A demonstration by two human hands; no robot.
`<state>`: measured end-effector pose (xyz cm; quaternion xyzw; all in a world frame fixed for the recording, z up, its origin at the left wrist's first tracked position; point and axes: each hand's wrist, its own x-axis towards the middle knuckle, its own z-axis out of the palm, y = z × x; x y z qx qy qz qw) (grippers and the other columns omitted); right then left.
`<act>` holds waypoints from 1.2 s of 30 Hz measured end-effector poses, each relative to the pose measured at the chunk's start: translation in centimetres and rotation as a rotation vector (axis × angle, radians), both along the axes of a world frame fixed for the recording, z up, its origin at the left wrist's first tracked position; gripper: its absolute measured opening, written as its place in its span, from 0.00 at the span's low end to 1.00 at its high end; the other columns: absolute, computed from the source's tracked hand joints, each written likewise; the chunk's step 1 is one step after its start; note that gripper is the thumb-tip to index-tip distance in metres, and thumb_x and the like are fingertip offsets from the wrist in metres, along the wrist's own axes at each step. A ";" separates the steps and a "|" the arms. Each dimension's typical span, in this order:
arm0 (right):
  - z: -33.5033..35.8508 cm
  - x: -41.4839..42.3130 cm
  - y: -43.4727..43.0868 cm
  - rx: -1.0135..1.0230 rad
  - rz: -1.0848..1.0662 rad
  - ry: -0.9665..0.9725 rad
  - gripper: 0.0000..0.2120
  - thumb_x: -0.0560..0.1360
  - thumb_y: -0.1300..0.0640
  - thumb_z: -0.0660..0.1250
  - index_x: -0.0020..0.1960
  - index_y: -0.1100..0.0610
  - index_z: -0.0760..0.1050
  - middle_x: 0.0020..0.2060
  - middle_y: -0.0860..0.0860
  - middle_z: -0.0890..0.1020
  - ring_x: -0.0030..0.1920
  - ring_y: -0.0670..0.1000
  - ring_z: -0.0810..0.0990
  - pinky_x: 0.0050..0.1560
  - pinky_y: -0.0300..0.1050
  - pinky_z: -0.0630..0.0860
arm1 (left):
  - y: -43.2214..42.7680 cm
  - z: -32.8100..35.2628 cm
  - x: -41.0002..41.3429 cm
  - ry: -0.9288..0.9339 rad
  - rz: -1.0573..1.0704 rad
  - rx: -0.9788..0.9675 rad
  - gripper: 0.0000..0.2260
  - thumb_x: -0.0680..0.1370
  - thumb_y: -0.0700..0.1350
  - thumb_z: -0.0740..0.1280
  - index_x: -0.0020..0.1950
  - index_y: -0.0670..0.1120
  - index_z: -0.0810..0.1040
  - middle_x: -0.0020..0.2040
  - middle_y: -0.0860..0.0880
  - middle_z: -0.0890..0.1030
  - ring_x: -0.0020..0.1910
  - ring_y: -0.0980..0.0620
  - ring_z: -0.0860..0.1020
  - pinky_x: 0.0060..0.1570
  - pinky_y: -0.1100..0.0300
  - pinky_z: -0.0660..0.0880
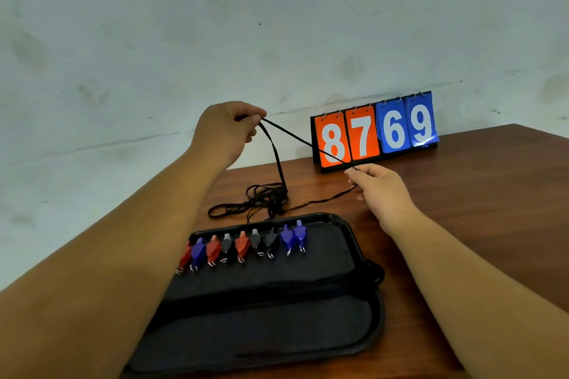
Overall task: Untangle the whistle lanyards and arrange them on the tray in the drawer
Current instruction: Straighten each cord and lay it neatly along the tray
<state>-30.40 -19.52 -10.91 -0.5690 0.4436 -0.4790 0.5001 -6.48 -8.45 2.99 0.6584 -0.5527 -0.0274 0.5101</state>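
The left hand (226,129) is raised above the desk (480,194), its fingers (246,116) pinching closed on a black lanyard (278,163). Lifting it high is letting the strap hang down and pull clear of the tangled pile of lanyards (261,200) lying on the desk just behind the tray (363,255). From that pinch 1 strand is dropping straight into the pile, while another is running taut across to the right hand (381,191), whose fingers (354,172) are closing on the cord lower and nearer the scoreboard (374,131). Holding the 2 ends apart is likely keeping the strand stretched, so that its path through the knot is showing. A further thin cord is trailing from under the right hand back to the pile.

The tray is sitting nearest the person, dark and padded, and a row of whistles (243,244) in red, blue and black is lying along its far edge, each with a small metal ring; none seems joined to a cord yet. No drawer is showing around the tray.

The only writing is on the flip scoreboard standing against the wall: 8 and 7 on orange cards, 6 and 9 on blue. No brand is readable.
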 end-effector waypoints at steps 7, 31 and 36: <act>2.3 -0.7 1.0 0.061 0.024 -0.153 0.09 0.82 0.50 0.73 0.56 0.54 0.86 0.49 0.53 0.88 0.51 0.51 0.85 0.52 0.49 0.82 | 4.7 3.5 1.9 0.056 0.010 -0.104 0.04 0.83 0.42 0.73 0.54 0.48 0.88 0.48 0.51 0.88 0.44 0.55 0.87 0.50 0.60 0.85; 4.2 -6.5 8.4 0.084 0.209 0.035 0.08 0.79 0.54 0.76 0.52 0.57 0.90 0.47 0.56 0.89 0.46 0.53 0.82 0.54 0.52 0.81 | 17.2 1.4 8.2 0.280 0.112 -0.184 0.06 0.83 0.44 0.72 0.50 0.53 0.89 0.46 0.50 0.88 0.42 0.53 0.85 0.56 0.51 0.85; 4.0 -7.0 10.3 0.079 0.234 0.036 0.08 0.81 0.58 0.74 0.58 0.57 0.88 0.51 0.56 0.90 0.46 0.53 0.81 0.54 0.52 0.81 | 19.6 -1.4 9.3 0.305 0.105 -0.134 0.07 0.83 0.40 0.73 0.51 0.52 0.89 0.47 0.48 0.88 0.47 0.49 0.87 0.57 0.51 0.85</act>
